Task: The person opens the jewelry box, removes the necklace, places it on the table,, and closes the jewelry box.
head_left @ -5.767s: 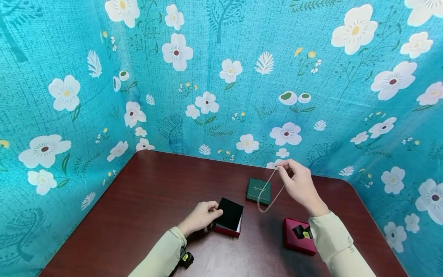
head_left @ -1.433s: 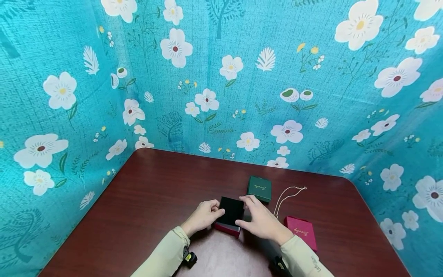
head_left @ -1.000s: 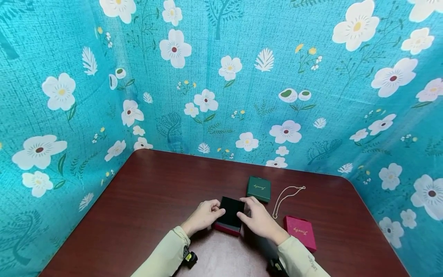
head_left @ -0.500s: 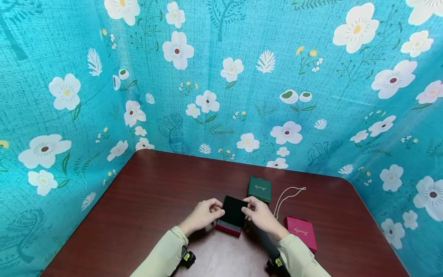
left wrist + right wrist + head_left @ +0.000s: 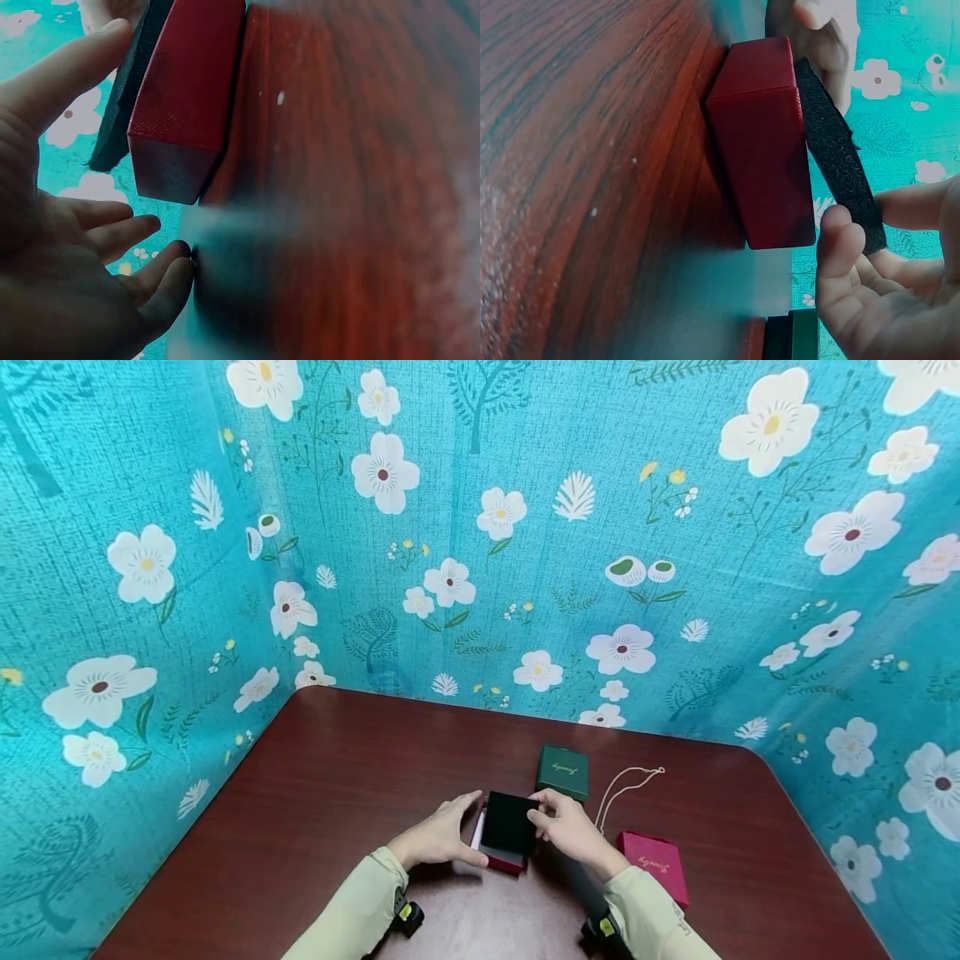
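Turquoise floral cloth [image 5: 435,527]: here it is, filling everything behind you, with white blossoms, pale leaves and shadowy trees, and running down to the far edge of your table.
Dark reddish-brown wood-grain table [image 5: 337,777]: glossy, round-cornered, catching a patch of light right in front of you.
Your left hand [image 5: 438,837]: fingers spread, thumb held apart, gripping nothing, just beside the box; whether the thumb brushes it, I can't tell.
Your right hand [image 5: 567,829]: thumb and fingers pinching the edge of the pad on your right.
Dark red square open box [image 5: 506,864]: stands on the table between your hands, straight walls, fine-grained texture on the outside.
Crimson square cardboard piece [image 5: 654,867]: flat on the table to your right, near your sleeve [image 5: 654,914], gold script on top; lid or whole box, I can't tell.
Dark green square box [image 5: 563,772]: beyond your right hand, gold script on its upper face.
Black square foam-like pad [image 5: 509,823]: tilted over the red box's opening, the pinched side lifted clear of the rim, rough and matte along its edge.
White strip inside the box [image 5: 477,832]: showing along the left of the pad.
Thin gold-coloured chain [image 5: 634,768]: lying in a long, narrow loop, right of the green box.
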### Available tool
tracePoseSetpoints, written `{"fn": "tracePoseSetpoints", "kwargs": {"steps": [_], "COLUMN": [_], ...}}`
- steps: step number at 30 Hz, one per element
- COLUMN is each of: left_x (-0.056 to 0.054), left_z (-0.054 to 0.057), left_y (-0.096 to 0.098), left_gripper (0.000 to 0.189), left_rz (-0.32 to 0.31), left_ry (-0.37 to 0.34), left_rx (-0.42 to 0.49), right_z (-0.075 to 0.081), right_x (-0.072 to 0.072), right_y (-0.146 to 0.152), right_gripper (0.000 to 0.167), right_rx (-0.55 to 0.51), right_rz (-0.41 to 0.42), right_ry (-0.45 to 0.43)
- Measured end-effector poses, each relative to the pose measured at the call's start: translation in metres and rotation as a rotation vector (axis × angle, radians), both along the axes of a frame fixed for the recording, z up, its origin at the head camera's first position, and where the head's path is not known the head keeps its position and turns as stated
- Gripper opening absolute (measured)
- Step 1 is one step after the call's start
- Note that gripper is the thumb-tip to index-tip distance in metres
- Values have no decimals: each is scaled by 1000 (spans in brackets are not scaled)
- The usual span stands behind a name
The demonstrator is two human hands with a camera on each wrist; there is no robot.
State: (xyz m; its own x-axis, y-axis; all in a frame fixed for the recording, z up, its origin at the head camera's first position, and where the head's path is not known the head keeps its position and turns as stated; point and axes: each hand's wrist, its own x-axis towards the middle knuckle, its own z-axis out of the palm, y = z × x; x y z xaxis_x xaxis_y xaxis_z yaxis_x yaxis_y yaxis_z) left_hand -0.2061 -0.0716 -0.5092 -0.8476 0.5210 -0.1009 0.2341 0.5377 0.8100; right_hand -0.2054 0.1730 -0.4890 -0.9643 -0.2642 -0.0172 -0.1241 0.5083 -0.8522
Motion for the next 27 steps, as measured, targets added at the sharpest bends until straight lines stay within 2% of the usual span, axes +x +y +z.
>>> {"fn": "tracePoseSetpoints", "kwargs": {"steps": [10, 18, 27], "left_x": [-1, -3, -4], "left_z": [-3, -11, -18], "left_y": [8, 8, 6], "left_gripper": [106, 106, 104], "left_rz": [-1, -29, -1], "left_ry": [6, 96, 147], "left_rx": [-46, -78, -73], "right_z": [-3, -4, -3], "right_x": [-3, -8, -10], "right_y": [3, 4, 1], "right_gripper": [23, 19, 19], "right_rx": [13, -2, 6], "right_rz": [-7, -27, -21], "right_ry": [-13, -10, -18]}}
